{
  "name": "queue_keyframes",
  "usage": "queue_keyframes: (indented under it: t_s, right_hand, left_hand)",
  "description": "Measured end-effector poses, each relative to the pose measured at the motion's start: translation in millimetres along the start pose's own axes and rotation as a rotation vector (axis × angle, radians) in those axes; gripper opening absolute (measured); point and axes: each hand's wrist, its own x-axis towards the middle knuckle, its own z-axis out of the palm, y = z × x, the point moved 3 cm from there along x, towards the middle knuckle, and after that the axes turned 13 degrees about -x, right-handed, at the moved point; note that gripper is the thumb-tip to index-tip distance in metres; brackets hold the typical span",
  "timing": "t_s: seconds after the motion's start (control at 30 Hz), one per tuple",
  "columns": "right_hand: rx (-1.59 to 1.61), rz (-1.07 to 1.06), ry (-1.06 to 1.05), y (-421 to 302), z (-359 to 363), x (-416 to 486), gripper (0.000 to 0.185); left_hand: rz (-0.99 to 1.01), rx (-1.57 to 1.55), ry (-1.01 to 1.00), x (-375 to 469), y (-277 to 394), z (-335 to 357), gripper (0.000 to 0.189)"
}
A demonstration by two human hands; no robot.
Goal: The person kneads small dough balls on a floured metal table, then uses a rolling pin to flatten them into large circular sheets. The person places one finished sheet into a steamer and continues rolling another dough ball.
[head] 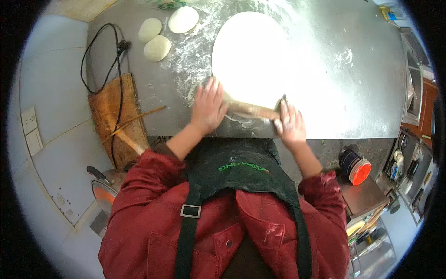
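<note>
A wooden rolling pin, slightly blurred, lies across the near edge of a large, flat sheet of dough. My left hand is on the pin's left end, its fingers stretched forward and hiding that end. At the other end, my right hand holds the pin with floury fingers. The dough is an overexposed white oval, and glare hides its right edge. Three smaller dough pieces sit at the far left: one round piece by itself, and a pair, one piece touching the other.
Loose flour covers parts of the metal table. On its left side are a black cable, a wooden board and thin sticks. A bucket with an orange-red top stands on a brown cabinet at right.
</note>
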Motion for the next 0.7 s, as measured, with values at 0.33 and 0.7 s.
queue_keyframes:
  t_s: [0.33,0.7]
  right_hand:
    - [1.064,0.208,-0.276,-41,-14,4,0.040]
    - [1.394,-0.037,-0.187,-23,3,53,0.050]
  left_hand:
    - [-0.715,-1.304,0.473,52,-33,-10,0.063]
    - [0.215,-0.818,-0.322,114,85,-89,0.033]
